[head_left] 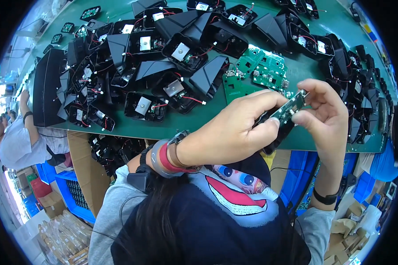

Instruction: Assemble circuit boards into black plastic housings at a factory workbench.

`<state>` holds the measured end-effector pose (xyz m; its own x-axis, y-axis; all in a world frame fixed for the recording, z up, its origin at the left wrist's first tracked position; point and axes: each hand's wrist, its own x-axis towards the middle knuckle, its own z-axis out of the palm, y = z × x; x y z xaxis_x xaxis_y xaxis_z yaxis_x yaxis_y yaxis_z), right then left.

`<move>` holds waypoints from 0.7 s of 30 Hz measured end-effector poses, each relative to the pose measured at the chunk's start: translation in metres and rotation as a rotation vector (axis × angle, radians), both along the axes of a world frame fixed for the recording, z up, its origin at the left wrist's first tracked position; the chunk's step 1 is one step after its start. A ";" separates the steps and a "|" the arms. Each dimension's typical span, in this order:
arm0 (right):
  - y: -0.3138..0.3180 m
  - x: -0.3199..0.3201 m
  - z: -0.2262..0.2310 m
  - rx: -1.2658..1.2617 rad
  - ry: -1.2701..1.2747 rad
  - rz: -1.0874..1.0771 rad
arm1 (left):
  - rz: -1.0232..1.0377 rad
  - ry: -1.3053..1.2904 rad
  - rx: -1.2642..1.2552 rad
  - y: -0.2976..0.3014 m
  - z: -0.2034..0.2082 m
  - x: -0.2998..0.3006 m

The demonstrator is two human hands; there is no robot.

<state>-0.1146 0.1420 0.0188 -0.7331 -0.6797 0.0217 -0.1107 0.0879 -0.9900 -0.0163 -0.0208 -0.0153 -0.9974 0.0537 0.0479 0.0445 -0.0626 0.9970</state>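
Over the near edge of the bench, both my hands meet at a green circuit board. My left hand is closed, pinching the board between thumb and fingers. A black plastic housing shows beneath it, partly hidden by that hand. My right hand curls round the board's other end, thumb and fingertips against its edge. The board is tilted. Just beyond my hands lies a group of loose green circuit boards, some overlapping.
Many black housings with red wires and metal plates crowd the green bench, left and far side. More housings lie at the right. A cardboard box and blue crates stand below the edge. Another person sits at the left.
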 end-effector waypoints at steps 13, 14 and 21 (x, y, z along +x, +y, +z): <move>-0.005 0.001 -0.006 0.034 -0.178 0.027 | 0.183 0.176 -0.404 0.004 -0.009 -0.004; -0.006 0.000 -0.005 0.102 -0.052 0.046 | 0.134 0.176 -0.362 0.004 -0.008 -0.003; -0.015 0.000 -0.008 0.183 0.195 0.059 | 0.045 0.032 -0.023 0.003 -0.014 0.001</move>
<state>-0.1143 0.1272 0.0113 -0.6860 -0.7270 0.0309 -0.3079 0.2515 -0.9176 -0.0157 -0.0176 -0.0291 -0.9968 0.0101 0.0794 0.0790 -0.0368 0.9962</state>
